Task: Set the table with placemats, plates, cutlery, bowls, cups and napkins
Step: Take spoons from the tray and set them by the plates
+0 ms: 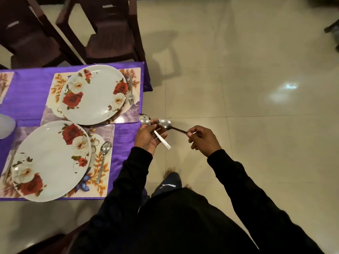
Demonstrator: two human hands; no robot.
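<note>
Cutlery is split between the hands and the surface. The left hand (pixel 148 136) holds a spoon (pixel 145 119) with its bowl sticking up past the fingers, over the surface's right edge; a pale flat handle (pixel 162 139) runs down out of the palm, and its grip is curled round these pieces. How many pieces it holds I cannot tell. The right hand (pixel 203 139) is out over the floor, its grip pinching the dark handle end of a second spoon (pixel 166 124), whose bowl lies just beside the left hand's fingertips and the first spoon.

On the surface, covered by a purple cloth (pixel 29 92), two places are partly laid. The far placemat (pixel 134 114), printed with orange leaves, carries a white plate with red and cream roses (pixel 95 94); a fork (pixel 131 92) lies on the mat just right of that plate, tines toward the person. The near placemat (pixel 108 132) carries a matching plate (pixel 49 162), which overhangs the mat's front. A third spoon (pixel 103 158) lies on this mat right of the plate, bowl away from the person. At the plate's left rim something thin and metallic shows, too blurred to name. A pale rounded object (pixel 6 126) sits at the left edge of view, cut off, and a third mat (pixel 4 85) shows its corner further back.

Two dark chairs (pixel 110 28) stand beyond the surface. The person wears black sleeves (pixel 244 180) and stands on a glossy cream tiled floor (pixel 256 70).
</note>
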